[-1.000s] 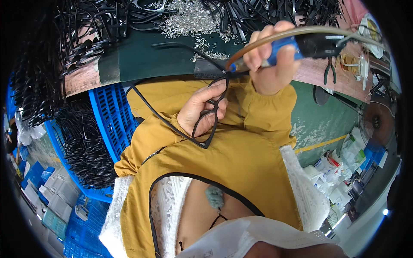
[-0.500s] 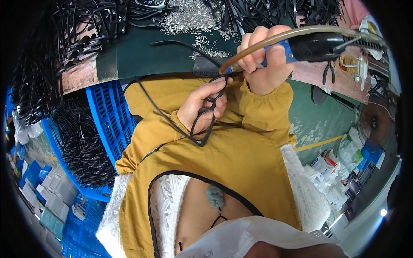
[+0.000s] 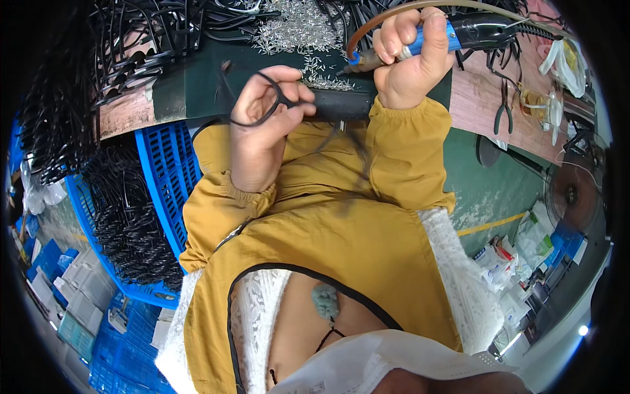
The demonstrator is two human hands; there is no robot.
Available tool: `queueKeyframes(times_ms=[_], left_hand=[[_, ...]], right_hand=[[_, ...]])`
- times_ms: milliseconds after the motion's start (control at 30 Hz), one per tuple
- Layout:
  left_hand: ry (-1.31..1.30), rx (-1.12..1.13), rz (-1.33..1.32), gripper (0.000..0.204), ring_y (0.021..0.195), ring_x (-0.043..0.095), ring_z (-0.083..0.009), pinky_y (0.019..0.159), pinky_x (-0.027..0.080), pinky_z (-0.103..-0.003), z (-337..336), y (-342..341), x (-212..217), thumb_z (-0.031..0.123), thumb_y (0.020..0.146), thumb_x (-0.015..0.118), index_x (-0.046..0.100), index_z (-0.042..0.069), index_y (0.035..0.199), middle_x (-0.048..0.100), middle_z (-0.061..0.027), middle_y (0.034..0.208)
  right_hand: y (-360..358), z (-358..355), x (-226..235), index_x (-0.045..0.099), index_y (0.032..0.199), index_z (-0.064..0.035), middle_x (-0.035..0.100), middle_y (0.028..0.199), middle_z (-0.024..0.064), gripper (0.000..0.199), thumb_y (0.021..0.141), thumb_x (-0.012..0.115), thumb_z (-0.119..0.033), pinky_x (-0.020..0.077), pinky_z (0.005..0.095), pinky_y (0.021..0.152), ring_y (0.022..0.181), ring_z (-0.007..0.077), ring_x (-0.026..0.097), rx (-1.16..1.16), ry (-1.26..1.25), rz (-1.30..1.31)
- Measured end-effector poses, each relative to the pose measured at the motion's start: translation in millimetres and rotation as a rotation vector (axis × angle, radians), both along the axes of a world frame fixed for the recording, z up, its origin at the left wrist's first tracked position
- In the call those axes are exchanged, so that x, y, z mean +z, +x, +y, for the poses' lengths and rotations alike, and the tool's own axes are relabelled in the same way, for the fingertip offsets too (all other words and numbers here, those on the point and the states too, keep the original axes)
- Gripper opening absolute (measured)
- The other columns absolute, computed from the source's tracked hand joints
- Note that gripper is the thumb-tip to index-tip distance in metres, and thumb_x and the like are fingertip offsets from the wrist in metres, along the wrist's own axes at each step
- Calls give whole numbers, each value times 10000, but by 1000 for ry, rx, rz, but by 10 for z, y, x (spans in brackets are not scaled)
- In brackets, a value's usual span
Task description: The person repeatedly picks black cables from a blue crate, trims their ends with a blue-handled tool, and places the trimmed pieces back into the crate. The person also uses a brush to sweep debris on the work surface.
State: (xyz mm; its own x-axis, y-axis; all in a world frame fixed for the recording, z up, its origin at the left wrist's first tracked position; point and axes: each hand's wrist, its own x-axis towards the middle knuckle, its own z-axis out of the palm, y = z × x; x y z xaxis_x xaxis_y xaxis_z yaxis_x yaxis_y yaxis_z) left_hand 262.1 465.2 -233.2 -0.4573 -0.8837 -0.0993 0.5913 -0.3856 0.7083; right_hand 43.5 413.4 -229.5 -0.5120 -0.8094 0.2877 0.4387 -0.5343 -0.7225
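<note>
1. A worker's left hand (image 3: 259, 144) holds up a black eyewear frame (image 3: 279, 98) just above the bench (image 3: 203, 85), near its front edge. The grip is a loose curl, thumb and forefinger closed to a pinch on the frame, which probably leaves most of it free to turn. Blur hides part of its outline.

2. The right hand (image 3: 413, 75) wraps a blue-and-black powered tool (image 3: 482, 31), its grip closed firmly around the barrel, thumb along the side. Held level, tip pointing left, it seems kept ready while the other hand handles the frame. A brown tube (image 3: 369, 27) arches above the knuckles, presumably to stay clear of the fingers.

3. Small silver pins (image 3: 295, 29) lie heaped on the green bench top, near the tool's tip, likely for easy picking. A dark bar (image 3: 344, 104) sits at the bench edge between the hands, perhaps as a rest.

4. At the worker's left, a blue basket (image 3: 167, 177) holds massed black frames (image 3: 125, 217), seemingly within arm's reach. Pliers (image 3: 504, 118) hang over the bench edge at right, apart from the parts.
</note>
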Motion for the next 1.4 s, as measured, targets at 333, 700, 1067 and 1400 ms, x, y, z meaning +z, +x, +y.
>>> queueKeyframes(times_ms=[333, 700, 1067, 1400], left_hand=[[-606, -21, -596, 341, 1226, 653, -352, 1002, 513, -332, 473, 5, -219, -192, 861, 583, 649, 16, 1123, 599, -252, 1420], [-640, 27, -476, 181, 1251, 650, -367, 981, 510, -342, 472, 7, -343, -92, 974, 591, 629, -27, 1138, 664, -292, 1270], [-516, 132, -388, 88, 1210, 680, -377, 939, 540, -356, 561, -69, -541, 20, 1018, 622, 643, -51, 1066, 710, -278, 1132], [-582, 574, -457, 80, 952, 708, -307, 912, 576, -400, 81, 703, -10, -16, 982, 532, 553, 2, 1057, 673, -194, 1082]], right_hand=[[37, 416, 108, 556, 1226, -71, 486, 764, -1, 343, 1072, 556, -378, 351, 214, 460, 560, 79, 444, 339, -3, 36], [-6, 597, -58, 522, 1286, -56, 452, 763, -12, 385, 1085, 522, -385, 350, 211, 460, 588, 83, 429, 416, -48, 17], [49, 472, 8, 572, 1093, -84, 461, 728, 9, 266, 1039, 602, -342, 355, 252, 450, 542, 108, 441, 389, 156, 129], [-337, 500, 83, 591, 1097, -57, 484, 728, -17, 343, 1057, 566, -396, 337, 208, 451, 574, 70, 436, 237, 67, -289]])
